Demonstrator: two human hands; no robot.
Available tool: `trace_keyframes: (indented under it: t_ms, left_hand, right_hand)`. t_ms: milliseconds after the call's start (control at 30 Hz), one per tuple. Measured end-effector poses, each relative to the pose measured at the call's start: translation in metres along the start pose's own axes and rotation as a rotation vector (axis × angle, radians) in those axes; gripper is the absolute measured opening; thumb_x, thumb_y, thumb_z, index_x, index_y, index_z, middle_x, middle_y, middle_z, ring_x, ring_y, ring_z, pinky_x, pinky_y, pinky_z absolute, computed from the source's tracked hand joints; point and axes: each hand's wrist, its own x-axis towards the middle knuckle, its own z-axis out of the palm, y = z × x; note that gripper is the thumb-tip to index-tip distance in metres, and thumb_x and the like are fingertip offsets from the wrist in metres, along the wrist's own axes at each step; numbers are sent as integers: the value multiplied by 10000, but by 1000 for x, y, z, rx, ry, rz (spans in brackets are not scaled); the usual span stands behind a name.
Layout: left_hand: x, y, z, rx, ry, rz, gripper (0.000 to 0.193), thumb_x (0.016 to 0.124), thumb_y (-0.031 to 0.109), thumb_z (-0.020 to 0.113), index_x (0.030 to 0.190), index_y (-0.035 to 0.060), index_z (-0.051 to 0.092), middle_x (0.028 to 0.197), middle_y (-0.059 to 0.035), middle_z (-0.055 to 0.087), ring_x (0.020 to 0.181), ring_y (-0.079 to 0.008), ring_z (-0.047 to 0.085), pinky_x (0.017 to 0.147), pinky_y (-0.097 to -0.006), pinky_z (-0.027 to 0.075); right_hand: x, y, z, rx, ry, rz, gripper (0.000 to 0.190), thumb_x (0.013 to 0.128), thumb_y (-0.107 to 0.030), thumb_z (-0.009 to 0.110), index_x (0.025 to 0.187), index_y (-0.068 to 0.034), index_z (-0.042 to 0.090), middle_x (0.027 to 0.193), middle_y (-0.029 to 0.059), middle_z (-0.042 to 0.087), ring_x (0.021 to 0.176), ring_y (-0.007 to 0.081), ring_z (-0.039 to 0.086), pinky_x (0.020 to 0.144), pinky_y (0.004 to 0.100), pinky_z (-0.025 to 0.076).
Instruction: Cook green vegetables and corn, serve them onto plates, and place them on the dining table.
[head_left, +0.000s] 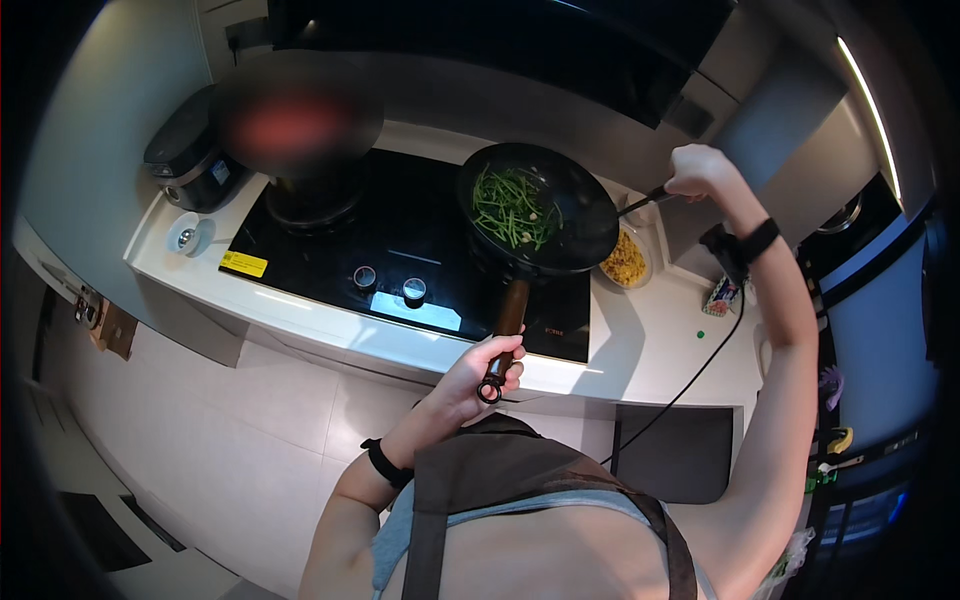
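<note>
My left hand (487, 371) is closed around the brown handle of a black wok (581, 217), which is over the right side of the cooktop. Cut green stalks, perhaps garlic shoots or green beans, with a few pale pieces (514, 210) lie on the wok's left side. Beyond the wok's right rim, my raised right hand (697, 172) grips the dark handle of a cooking utensil (645, 201); its far end reaches into the wok and I cannot make out its head. An oval dish of yellow crumbly food (625, 259) is beside the wok, partly hidden by it.
The black glass cooktop (330, 262) has two knobs and a yellow label. A blurred round shape covers its back left, above a dark pan (311, 206). A rice cooker (199, 161) and a small white bowl (185, 234) stand left. A patterned box (721, 296) and a black cable are right.
</note>
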Motion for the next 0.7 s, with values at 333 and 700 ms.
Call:
trace_keyframes:
  t_ms: [333, 700]
  left_hand:
    - [-23, 2, 26, 93, 90, 40, 137, 907, 160, 526, 824, 57, 490, 616, -39, 495, 474, -74, 466, 364, -161, 346]
    - [-13, 3, 32, 155, 107, 0, 119, 894, 157, 534, 837, 57, 504, 604, -23, 492, 503, -92, 468, 482, -220, 381]
  right_hand:
    - [15, 47, 68, 68, 497, -191, 271, 748, -279, 634, 969, -137, 701, 893, 140, 674, 848, 297, 642, 746, 395, 518]
    - [-4, -16, 84, 47, 797, -607, 281, 776, -142, 598, 1050, -97, 638, 919, 112, 622, 825, 281, 619, 699, 363, 508]
